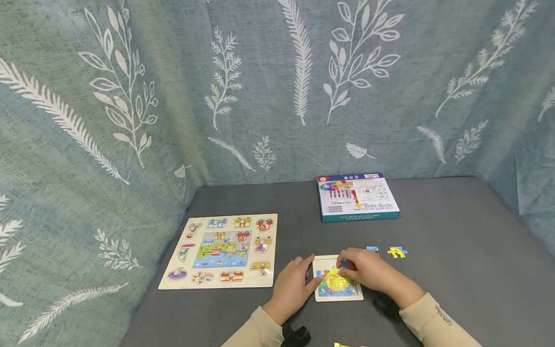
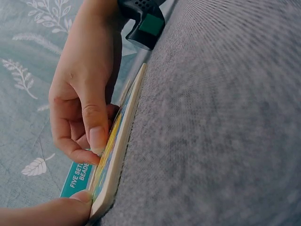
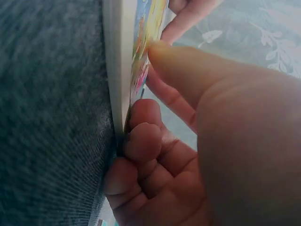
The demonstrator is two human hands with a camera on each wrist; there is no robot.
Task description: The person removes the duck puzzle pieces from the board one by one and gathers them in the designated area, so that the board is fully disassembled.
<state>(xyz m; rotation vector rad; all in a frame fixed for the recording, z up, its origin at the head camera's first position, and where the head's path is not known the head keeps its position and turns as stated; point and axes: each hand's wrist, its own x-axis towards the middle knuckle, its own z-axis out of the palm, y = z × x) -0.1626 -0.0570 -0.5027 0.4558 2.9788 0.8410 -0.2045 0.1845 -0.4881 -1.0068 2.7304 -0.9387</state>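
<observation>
A small jigsaw board (image 1: pixel 338 297) with a pale wooden frame lies before me, showing a yellow figure on blue. My left hand (image 1: pixel 292 289) steadies its left side, the index fingertip at the upper left corner and the thumb (image 2: pixel 77 200) resting on the rim. Above the picture my right hand (image 1: pixel 368 270) pinches a small jigsaw piece with blue on it (image 1: pixel 344 264), mostly hidden by thumb and index finger. In the left wrist view, the right thumb (image 2: pixel 97 136) points down close to the puzzle surface. The right hand's other fingers (image 3: pixel 143 141) curl beside the board edge.
Two loose jigsaw pieces, one blue (image 1: pixel 372 248) and one with a yellow arc (image 1: pixel 397 252), lie beyond the right hand. A large knob puzzle (image 1: pixel 173 282) is at left. A flat box (image 1: pixel 360 217) lies at the back. A yellow item (image 1: pixel 347 345) shows at the front edge.
</observation>
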